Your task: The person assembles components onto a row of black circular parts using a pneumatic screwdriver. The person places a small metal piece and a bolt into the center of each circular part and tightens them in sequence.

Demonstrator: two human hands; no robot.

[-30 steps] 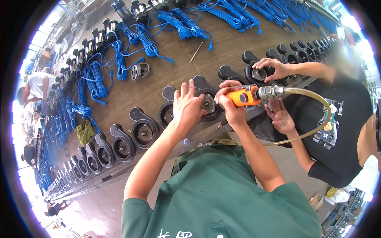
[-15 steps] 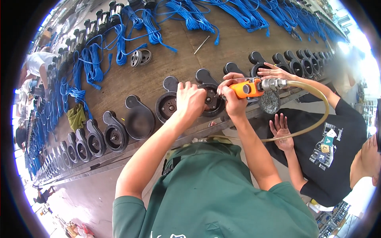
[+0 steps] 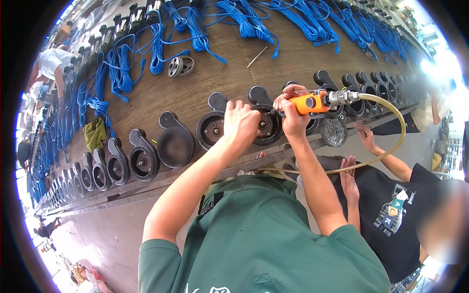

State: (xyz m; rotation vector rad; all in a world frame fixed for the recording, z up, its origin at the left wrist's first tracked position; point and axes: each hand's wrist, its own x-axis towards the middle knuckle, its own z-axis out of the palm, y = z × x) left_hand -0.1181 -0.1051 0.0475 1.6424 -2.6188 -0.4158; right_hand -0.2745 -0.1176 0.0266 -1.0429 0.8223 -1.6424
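Observation:
My right hand [image 3: 293, 116] is wrapped round an orange air tool [image 3: 310, 103] with a metal hose fitting. Its tip points left at the inside of a black round housing [image 3: 267, 128], one of a row along the bench's near edge. My left hand [image 3: 240, 122] is closed over the left rim of that same housing. Its fingertips are partly hidden, and the exact contact of the tool's tip cannot be made out. Left of it lies another black housing [image 3: 210, 131] with a metal stud in its centre.
A stiff clear hose [image 3: 401, 128] loops right from the tool. Bundled blue cords [image 3: 244, 19] line the far side. Metal wheels [image 3: 181, 66], a thin rod [image 3: 257, 56] and an olive cloth [image 3: 95, 133] lie on the bench [image 3: 161, 97]. A co-worker's hand [image 3: 365, 137] is close at right.
The co-worker has drawn one hand back from the housings at right, and both their hands are lower. The view has shifted slightly; my hands keep the same hold on tool and housing.

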